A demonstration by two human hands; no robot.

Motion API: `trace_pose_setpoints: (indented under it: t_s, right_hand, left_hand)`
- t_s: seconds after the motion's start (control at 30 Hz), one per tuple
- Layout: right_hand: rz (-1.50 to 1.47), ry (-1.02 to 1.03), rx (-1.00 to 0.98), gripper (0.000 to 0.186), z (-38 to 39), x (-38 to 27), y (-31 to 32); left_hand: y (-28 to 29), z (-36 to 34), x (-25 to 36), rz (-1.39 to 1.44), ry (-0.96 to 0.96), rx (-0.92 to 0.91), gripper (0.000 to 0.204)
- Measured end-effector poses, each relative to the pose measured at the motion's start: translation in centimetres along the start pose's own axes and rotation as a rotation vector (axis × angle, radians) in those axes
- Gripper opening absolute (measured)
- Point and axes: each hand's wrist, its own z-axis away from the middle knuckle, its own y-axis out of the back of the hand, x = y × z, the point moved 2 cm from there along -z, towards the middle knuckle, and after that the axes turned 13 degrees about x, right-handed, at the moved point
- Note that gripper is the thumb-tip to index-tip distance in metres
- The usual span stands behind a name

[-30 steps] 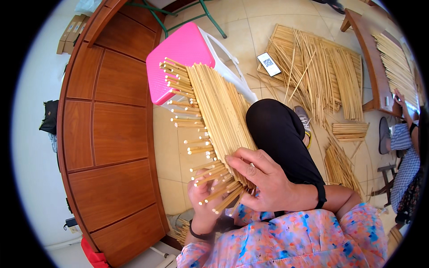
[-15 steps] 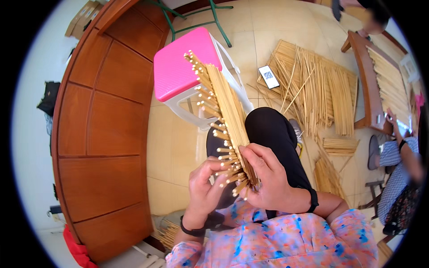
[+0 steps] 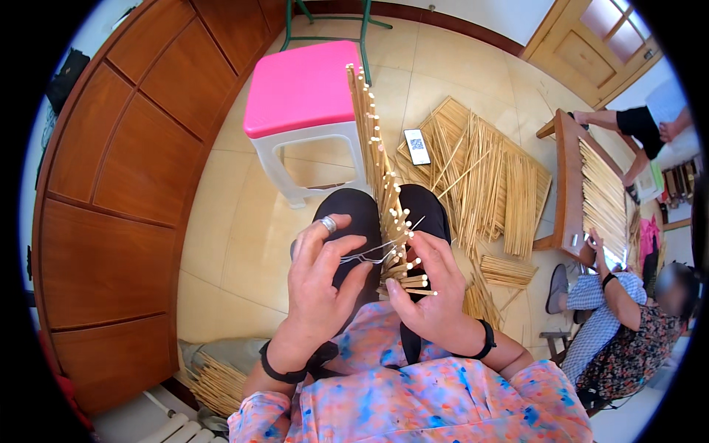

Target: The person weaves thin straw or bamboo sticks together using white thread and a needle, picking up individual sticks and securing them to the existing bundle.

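A long, narrow panel of straw-coloured stalks (image 3: 375, 148) stands nearly edge-on over my knees, its pale cut ends sticking up in a row. My right hand (image 3: 436, 288) grips its near end, thumb and fingers pressed around the stalks. To the left, apart from the panel, my left hand (image 3: 317, 280) has its fingers curled, with a ring on one. White thread (image 3: 365, 255) runs from these fingers to the stalk ends, and the hand appears to hold it. Where the thread passes inside the left hand is hidden.
Ahead stands a pink-topped white stool (image 3: 303, 88). On the floor to the right are a large heap of stalks (image 3: 484, 181) and a phone (image 3: 417, 147). Wooden cabinets (image 3: 122, 199) line the left. At far right, people work around a wooden table (image 3: 565, 184).
The panel has turned from showing its flat side to nearly edge-on. My left hand has drawn away leftward from the stalk ends, and white thread now shows between. My view has shifted.
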Motion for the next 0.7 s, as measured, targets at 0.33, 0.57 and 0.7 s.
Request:
trace_pose_setpoints:
  t_s: [0.33, 0.57, 0.7]
  right_hand:
    - [0.042, -0.084, 0.058, 0.052, 0.0, -0.8, -0.2]
    - [0.128, -0.01, 0.104, 0.044, 0.5, -0.5, -0.2]
    - [0.191, -0.032, 0.134, 0.042, 0.6, -0.3, -0.2]
  left_hand:
    - [0.4, 0.0, 0.2, 0.11, 0.016, -0.021, 0.025]
    - [-2.1, 0.4, 0.4, 0.267, 0.058, -0.016, 0.016]
    - [-2.4, 0.2, 0.3, 0.361, 0.241, -0.078, 0.012]
